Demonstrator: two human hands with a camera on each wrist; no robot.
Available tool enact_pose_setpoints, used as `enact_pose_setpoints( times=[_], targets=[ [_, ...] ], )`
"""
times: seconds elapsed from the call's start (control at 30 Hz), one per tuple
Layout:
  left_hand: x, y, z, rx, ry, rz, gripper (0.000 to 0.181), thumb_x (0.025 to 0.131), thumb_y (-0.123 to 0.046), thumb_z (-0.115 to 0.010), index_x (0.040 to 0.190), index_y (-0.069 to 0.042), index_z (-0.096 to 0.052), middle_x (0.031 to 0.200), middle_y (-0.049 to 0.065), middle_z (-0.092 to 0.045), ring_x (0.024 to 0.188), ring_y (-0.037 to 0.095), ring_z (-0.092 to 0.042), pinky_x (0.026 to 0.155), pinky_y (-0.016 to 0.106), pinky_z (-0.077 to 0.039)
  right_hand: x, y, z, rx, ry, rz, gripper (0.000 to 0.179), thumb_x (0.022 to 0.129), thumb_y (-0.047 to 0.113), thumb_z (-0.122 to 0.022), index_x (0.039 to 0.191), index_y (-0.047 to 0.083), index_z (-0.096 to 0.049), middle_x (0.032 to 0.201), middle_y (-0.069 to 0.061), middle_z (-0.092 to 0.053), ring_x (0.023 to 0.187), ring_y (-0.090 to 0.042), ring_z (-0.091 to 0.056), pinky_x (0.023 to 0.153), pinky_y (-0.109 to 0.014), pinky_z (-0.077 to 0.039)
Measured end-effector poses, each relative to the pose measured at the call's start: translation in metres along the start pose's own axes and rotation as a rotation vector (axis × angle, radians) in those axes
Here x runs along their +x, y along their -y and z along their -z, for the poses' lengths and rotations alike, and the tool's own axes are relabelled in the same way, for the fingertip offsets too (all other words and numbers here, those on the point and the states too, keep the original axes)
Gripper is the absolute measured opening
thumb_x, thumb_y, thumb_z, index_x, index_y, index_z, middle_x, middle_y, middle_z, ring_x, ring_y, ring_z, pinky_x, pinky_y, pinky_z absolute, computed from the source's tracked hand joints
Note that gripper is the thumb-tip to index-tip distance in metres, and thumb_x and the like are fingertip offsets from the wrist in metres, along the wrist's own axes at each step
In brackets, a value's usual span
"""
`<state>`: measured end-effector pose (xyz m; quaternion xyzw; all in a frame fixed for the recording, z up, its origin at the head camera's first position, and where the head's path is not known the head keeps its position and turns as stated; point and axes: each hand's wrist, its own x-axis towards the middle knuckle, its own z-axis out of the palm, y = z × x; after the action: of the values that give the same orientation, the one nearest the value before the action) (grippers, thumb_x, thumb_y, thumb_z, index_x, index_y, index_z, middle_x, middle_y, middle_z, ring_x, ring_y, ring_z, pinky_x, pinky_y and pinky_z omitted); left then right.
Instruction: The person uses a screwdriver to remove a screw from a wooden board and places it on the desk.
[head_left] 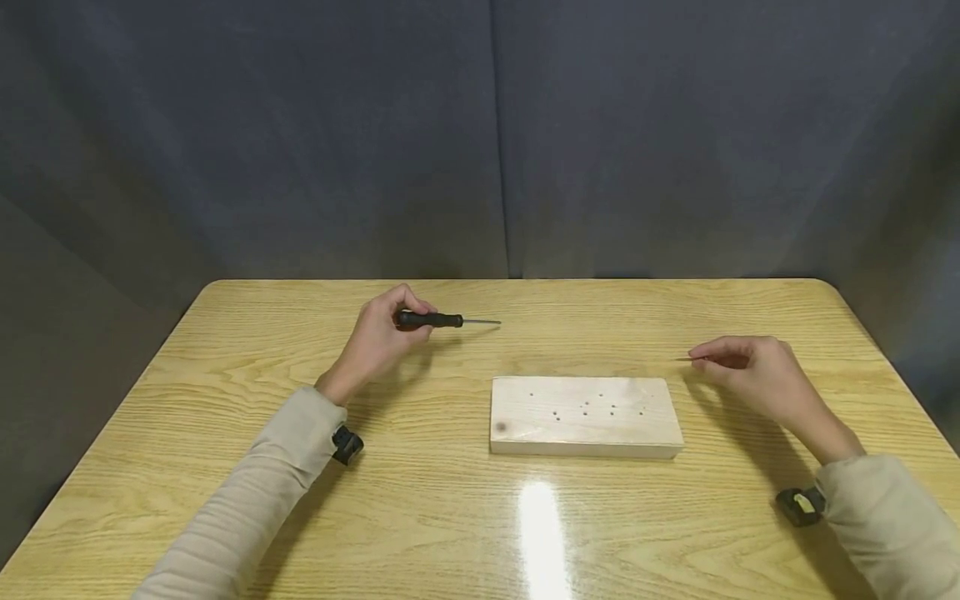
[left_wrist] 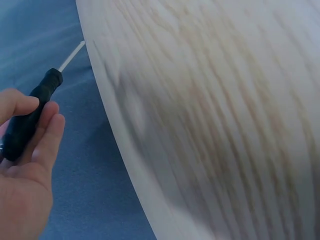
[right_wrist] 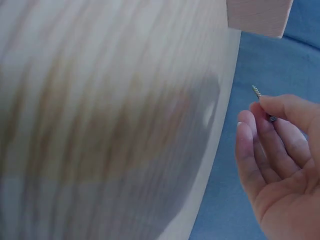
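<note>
A black-handled screwdriver [head_left: 429,319] is held by its grip in my left hand [head_left: 381,333], above the back left of the table. Its thin metal shaft points right in the head view. My right hand [head_left: 765,375] pinches a small screw [right_wrist: 257,92] between thumb and fingertips, with the threaded tip sticking out past them. Between the hands, nearer to the right one, lies a pale wooden block [head_left: 585,429] with several small holes in its top face. Both hands are apart from the block.
The wood-grain table [head_left: 420,517] has rounded back corners. A dark grey curtain [head_left: 360,150] hangs right behind its back edge and along the sides. Small black devices [head_left: 347,446] are strapped to both wrists, by the beige sleeves [head_left: 247,492].
</note>
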<state>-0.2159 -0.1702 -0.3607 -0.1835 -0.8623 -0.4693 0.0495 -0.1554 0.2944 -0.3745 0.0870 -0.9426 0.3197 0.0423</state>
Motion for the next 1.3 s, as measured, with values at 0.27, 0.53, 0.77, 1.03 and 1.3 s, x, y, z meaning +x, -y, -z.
enact_pose_setpoints(
  times=[0.27, 0.53, 0.77, 1.03, 1.3],
  targets=[
    [0.000, 0.004, 0.000, 0.022, 0.035, 0.035, 0.014, 0.088, 0.005, -0.068, 0.097, 0.000, -0.058, 0.117, 0.017, -0.070, 0.104, 0.031, -0.070, 0.089, 0.039, -0.060, 0.006, -0.008, -0.001, -0.015, 0.036, 0.011, 0.019, 0.092, 0.016, -0.072, 0.106, 0.004, -0.076, 0.107, -0.022, -0.074, 0.077, 0.017, -0.057, 0.060, -0.014, -0.049],
    [0.000, 0.009, 0.000, 0.046, 0.048, 0.030, 0.015, 0.088, 0.004, -0.070, 0.100, 0.001, -0.063, 0.115, 0.018, -0.069, 0.104, 0.031, -0.070, 0.090, 0.041, -0.060, 0.008, -0.012, -0.002, -0.072, 0.052, 0.049, 0.016, 0.086, 0.015, -0.078, 0.100, 0.008, -0.078, 0.100, -0.016, -0.076, 0.078, 0.019, -0.054, 0.065, -0.010, -0.047],
    [-0.002, 0.010, 0.002, 0.110, 0.071, 0.011, 0.021, 0.088, 0.002, -0.072, 0.108, -0.005, -0.072, 0.112, 0.015, -0.071, 0.097, 0.028, -0.070, 0.082, 0.040, -0.059, 0.010, -0.010, -0.002, -0.095, 0.087, 0.081, 0.015, 0.084, 0.011, -0.078, 0.099, 0.008, -0.078, 0.096, -0.011, -0.078, 0.079, 0.015, -0.058, 0.067, -0.011, -0.050],
    [-0.001, 0.017, 0.002, 0.153, 0.100, 0.011, 0.025, 0.087, -0.001, -0.074, 0.111, -0.006, -0.074, 0.115, 0.014, -0.073, 0.098, 0.027, -0.070, 0.083, 0.040, -0.058, 0.012, -0.010, -0.003, -0.099, 0.140, 0.095, 0.014, 0.083, 0.011, -0.079, 0.097, 0.007, -0.078, 0.094, -0.010, -0.077, 0.081, -0.001, -0.068, 0.068, -0.013, -0.053],
    [-0.002, 0.021, 0.001, 0.194, 0.129, 0.048, 0.026, 0.088, -0.004, -0.074, 0.113, -0.008, -0.074, 0.118, 0.014, -0.072, 0.091, 0.024, -0.069, 0.075, 0.033, -0.056, 0.012, -0.011, -0.004, -0.097, 0.144, 0.133, 0.011, 0.082, 0.004, -0.078, 0.093, 0.006, -0.078, 0.092, -0.011, -0.077, 0.076, 0.009, -0.062, 0.065, -0.015, -0.054]
  ],
)
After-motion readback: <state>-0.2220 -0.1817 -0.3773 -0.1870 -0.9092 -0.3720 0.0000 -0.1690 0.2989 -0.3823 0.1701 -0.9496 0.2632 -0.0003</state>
